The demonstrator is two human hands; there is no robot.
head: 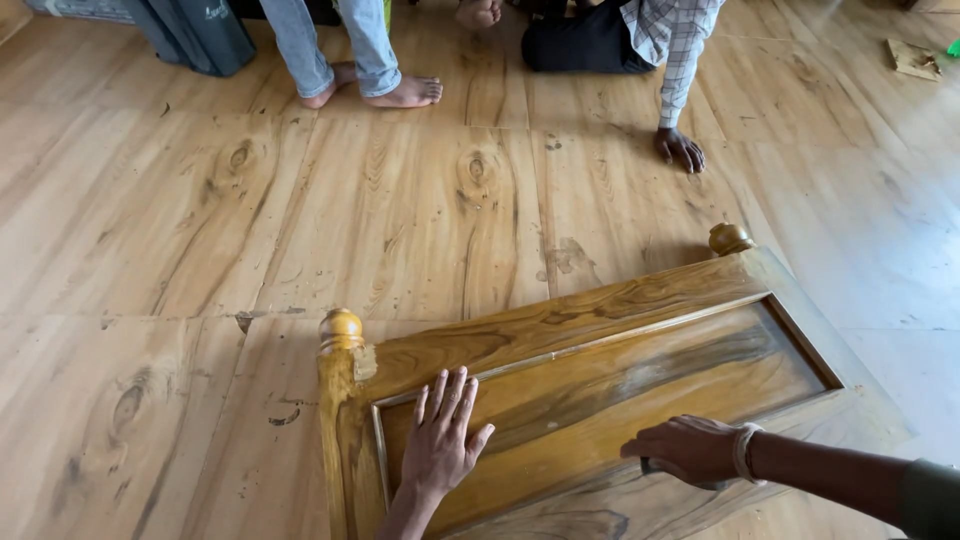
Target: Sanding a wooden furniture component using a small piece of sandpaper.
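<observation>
On the wood-grain floor lies a varnished wooden panel, framed, with a rounded knob at its near-left corner and a second knob at the far-right corner. The left hand rests flat and spread on the panel's left end, just below the first knob, gripping nothing. The right hand is curled over a small dark object, possibly a sanding pad, pressed on the panel's lower rail; what it is stays unclear. Rubbing goes best along the grain, with the flat hand keeping the panel steady. The panel's long axis runs from lower left up to the right. Beyond the panel, a seated person's hand touches the floor, and bare feet stand farther off.
</observation>
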